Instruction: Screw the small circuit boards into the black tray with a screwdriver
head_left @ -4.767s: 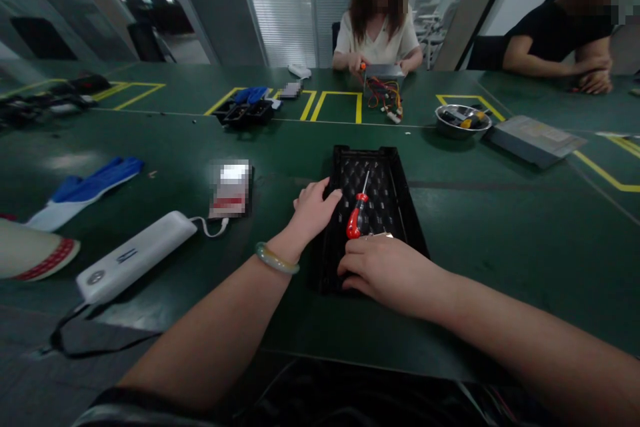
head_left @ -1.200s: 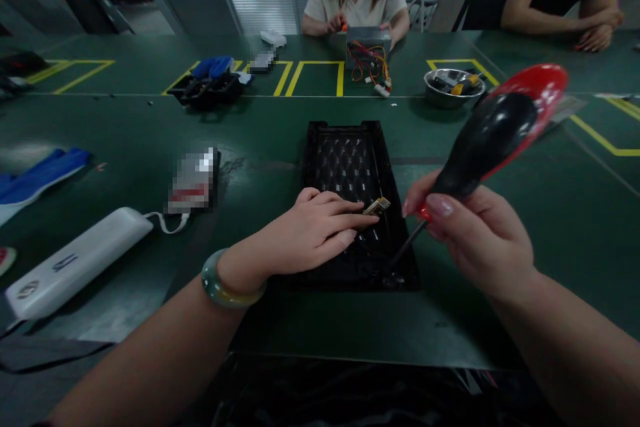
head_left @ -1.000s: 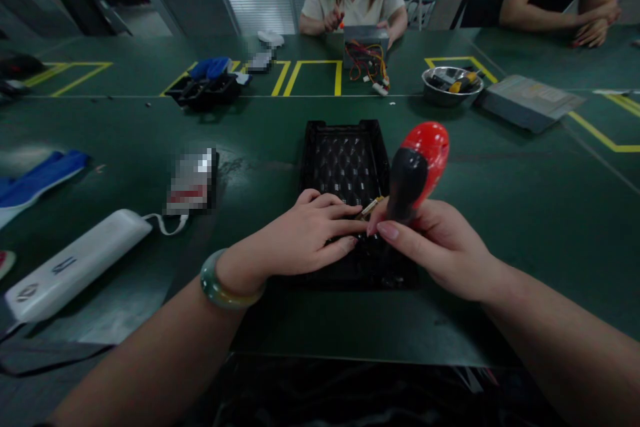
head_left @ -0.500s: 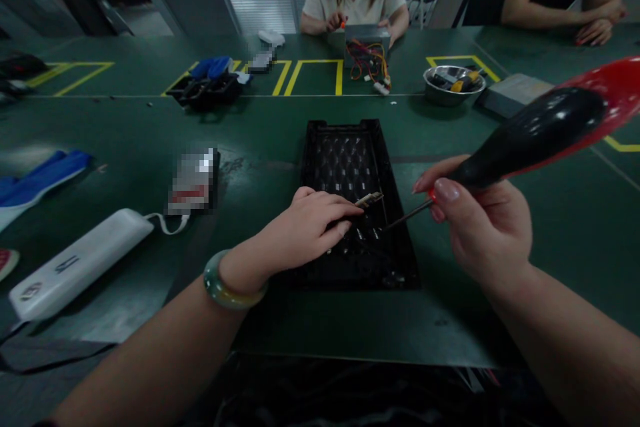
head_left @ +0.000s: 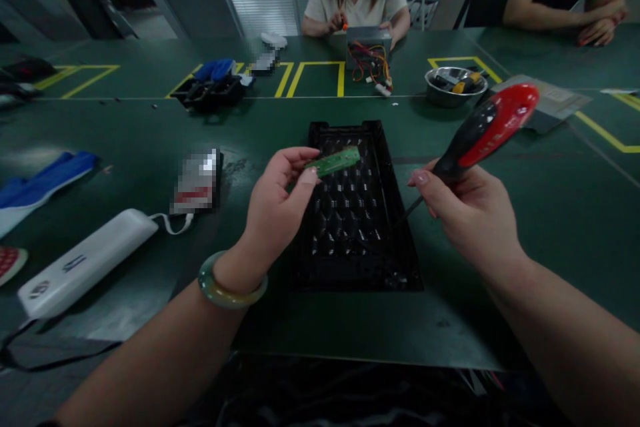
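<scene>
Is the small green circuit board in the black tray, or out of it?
Out: the left hand pinches the circuit board, raised over the black tray.

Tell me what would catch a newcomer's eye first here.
Probably the red-and-black screwdriver, its bright handle raised in the right hand just right of the black tray. Next, the green circuit board, pinched in the left hand above that dark tray. Farther off, across the green table, the tangle of red and yellow wires at the front of a grey metal box stands out.
</scene>
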The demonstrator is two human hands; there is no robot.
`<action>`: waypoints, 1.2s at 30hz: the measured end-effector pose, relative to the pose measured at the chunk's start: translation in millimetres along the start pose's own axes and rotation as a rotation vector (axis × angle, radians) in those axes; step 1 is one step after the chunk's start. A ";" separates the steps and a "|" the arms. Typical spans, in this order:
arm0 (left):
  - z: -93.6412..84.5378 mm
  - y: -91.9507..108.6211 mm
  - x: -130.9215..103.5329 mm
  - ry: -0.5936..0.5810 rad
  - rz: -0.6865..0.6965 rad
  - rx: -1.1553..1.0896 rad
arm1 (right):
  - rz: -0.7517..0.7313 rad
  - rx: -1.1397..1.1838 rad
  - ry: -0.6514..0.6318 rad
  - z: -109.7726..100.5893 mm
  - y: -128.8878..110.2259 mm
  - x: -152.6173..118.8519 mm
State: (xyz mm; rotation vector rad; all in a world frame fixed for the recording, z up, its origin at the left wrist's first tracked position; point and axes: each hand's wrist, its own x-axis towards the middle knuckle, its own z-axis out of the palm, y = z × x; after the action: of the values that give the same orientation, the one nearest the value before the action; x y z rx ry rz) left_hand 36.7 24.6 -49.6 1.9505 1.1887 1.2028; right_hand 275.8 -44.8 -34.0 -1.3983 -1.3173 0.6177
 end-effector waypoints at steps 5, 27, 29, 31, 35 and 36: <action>-1.9 -1.1 4.6 0.075 -0.149 -0.314 | 0.079 0.152 -0.034 1.8 1.6 4.2; 0.6 12.2 -2.0 -0.360 -0.634 -1.144 | -0.229 0.106 -0.544 -9.4 1.9 1.8; 0.4 10.5 -1.2 -0.341 -0.637 -1.151 | -0.212 0.118 -0.527 -11.9 2.4 2.9; -0.4 9.9 -0.2 -0.308 -0.632 -1.157 | -0.184 0.140 -0.505 -13.9 3.2 3.9; -2.1 11.2 1.3 -0.269 -0.623 -1.172 | -0.106 0.221 -0.396 -14.6 5.9 6.7; -2.5 11.8 1.5 -0.265 -0.621 -1.176 | -0.084 0.228 -0.368 -14.3 6.8 7.6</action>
State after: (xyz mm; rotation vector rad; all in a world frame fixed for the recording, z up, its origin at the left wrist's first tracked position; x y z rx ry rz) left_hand 39.5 20.5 -38.4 0.7371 0.5929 0.9050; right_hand 293.0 -41.4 -33.8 -1.0701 -1.5294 0.9691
